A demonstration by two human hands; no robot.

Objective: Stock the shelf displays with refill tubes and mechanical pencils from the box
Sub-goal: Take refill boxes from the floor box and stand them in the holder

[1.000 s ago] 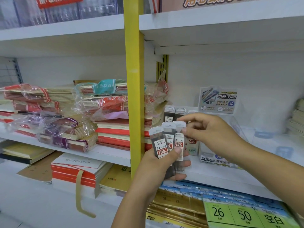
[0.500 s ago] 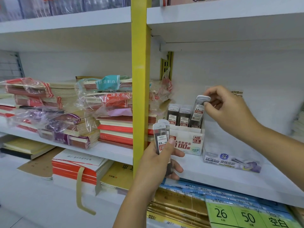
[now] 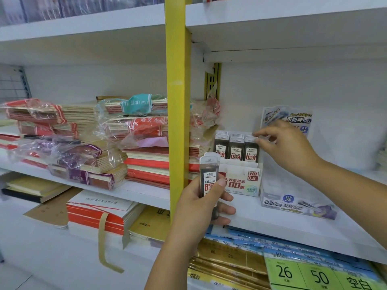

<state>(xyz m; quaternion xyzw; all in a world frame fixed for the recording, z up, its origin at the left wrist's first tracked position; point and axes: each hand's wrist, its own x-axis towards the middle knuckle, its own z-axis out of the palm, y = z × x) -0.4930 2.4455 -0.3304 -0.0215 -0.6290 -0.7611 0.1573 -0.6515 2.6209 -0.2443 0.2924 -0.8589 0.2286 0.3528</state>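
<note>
White store shelving (image 3: 272,225) fills the view, split by a yellow upright (image 3: 178,91). Left of the upright lie plastic-wrapped stacks of exercise books (image 3: 83,143). Right of it, a white HB 0.5 display carton (image 3: 243,183) stands just beside the upright, with a clear lead display box (image 3: 293,189) on its far side. The right hand (image 3: 287,147) reaches in from the right, thumb and forefinger pinching the cap of the rightmost refill tube (image 3: 250,151), which stands upright in the carton, cap up, label forward, next to two more rows. The left hand (image 3: 201,206), in front of the upright, grips spare tubes (image 3: 208,174) vertically, caps up, with the thumb across their labels.
</note>
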